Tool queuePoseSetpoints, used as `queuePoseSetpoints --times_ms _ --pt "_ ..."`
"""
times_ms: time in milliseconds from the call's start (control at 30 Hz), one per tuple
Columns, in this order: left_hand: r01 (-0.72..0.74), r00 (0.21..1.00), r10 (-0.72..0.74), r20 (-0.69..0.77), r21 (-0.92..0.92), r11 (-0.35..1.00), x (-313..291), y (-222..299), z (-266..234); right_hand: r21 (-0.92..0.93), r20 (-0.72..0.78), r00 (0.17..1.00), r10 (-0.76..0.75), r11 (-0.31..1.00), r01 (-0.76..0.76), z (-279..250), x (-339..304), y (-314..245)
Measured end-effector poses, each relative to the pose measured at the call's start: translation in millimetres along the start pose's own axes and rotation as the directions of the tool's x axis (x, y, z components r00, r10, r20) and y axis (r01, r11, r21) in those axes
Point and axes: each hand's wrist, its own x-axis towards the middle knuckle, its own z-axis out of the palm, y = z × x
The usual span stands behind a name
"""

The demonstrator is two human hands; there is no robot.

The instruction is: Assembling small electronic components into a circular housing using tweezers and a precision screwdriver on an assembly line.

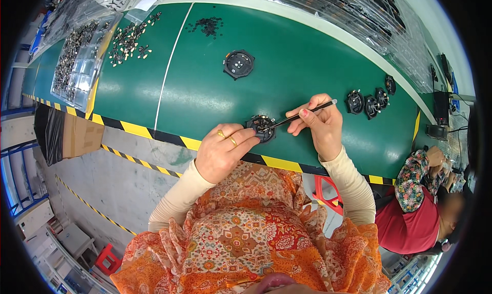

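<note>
At the table's near edge, a round black watch case (262,128) with small metal parts inside lies on the green surface. My left hand (223,149), with two gold rings, steadies it, fingertips pressed on its left side. Slim black tweezers (312,109) are pinched in my right hand (322,124), their tip reaching into the case. Whether the tip grips a part is too small to tell. Farther back sits another black watch case (239,64), touched by neither hand.
Several filled watch cases (371,107) stand at the right. Small black pieces (207,26) and black-and-cream parts (127,40) lie at the back left, beside a clear tray (77,63). Plastic trays (348,17) line the far side. Another person (415,217) sits at the right.
</note>
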Motion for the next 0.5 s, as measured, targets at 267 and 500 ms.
queuePoseSetpoints --times_ms 267,500 --pt "-0.102 0.994 0.099 0.036 0.097 0.99 -0.6 -2.3 -2.6 -0.013 -0.01 1.0 0.006 1.0 -0.006 1.6 1.0 -1.3" --pt "-0.069 0.993 0.056 0.101 0.135 0.988 -2.5 13.8 -9.1 -0.239 -0.057 0.975 -0.213 0.951 0.194 16.9 -14.6 -13.6"
